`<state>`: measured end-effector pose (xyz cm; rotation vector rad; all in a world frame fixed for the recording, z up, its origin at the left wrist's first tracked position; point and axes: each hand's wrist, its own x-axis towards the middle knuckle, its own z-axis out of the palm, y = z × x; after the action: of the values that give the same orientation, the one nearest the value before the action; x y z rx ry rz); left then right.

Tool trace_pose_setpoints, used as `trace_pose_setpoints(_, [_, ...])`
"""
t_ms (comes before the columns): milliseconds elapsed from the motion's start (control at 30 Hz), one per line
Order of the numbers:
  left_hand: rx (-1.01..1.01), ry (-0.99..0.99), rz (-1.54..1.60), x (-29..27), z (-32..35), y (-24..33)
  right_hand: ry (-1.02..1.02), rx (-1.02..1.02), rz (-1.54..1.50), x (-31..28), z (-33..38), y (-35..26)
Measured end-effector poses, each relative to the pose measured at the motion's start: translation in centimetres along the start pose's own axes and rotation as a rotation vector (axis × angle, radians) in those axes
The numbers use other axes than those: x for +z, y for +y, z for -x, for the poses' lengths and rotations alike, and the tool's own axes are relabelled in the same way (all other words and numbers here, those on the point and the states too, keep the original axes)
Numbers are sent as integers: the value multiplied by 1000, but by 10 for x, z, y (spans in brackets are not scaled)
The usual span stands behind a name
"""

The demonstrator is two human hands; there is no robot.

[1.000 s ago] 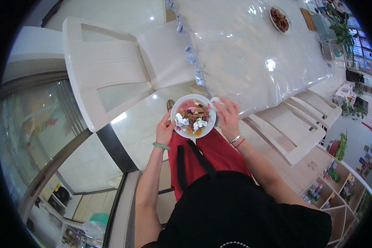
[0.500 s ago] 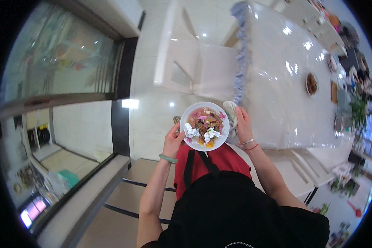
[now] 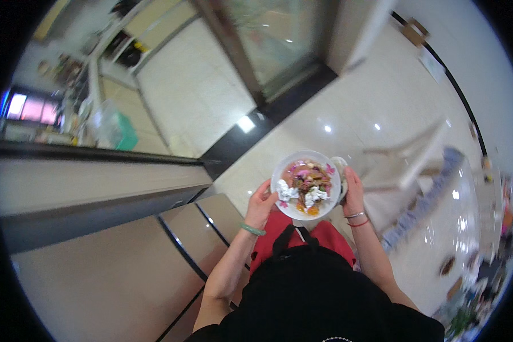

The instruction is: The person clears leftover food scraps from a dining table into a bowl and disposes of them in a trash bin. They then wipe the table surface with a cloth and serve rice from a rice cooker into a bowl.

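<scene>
Table [image 3: 463, 214] now lower right, floor tiles [image 3: 310, 132] ahead, left hand [image 3: 259, 205] tight on plate [image 3: 302, 155], right hand [image 3: 353, 195] on pale cloth [image 3: 340, 165].

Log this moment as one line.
left hand: gripping plate | right hand: holding pale item beside plate | on plate: food, crumpled white wads

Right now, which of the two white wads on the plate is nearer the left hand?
The left wad, close to the left hand; the right wad lies farther across the plate.

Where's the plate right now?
Head view, just right of centre: the plate is between the left hand gripping its rim and the right hand.
</scene>
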<state>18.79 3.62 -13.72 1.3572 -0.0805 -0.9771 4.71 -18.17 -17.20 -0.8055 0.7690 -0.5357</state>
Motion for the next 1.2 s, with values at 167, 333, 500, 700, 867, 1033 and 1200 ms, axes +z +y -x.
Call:
trace_pose_setpoints(167, [-15,222,60,27,38,14,-201,165,-49,21,-21,-16])
trace_pose_setpoints(333, [-28,478,147,65,25,110,-320,276,100,96,-87,-85])
trace_pose_setpoints(500, [80,610,312,65,9,219,-495,316,148,215,-142,-147])
trace_pose_setpoints(700, [166,804,488,54,-37,337,-666,402,250,362,-216,-185])
trace_pose_setpoints(867, [267,988,632,-10,-91,444,-807,504,375,535,-284,-179])
trace_pose_setpoints(1033, [387,1113,779,-104,-116,472,-918,568,385,663,-304,-107])
trace_pose_setpoints(1200, [463,1241,783,-191,-126,501,-1009,590,398,773,-315,-31])
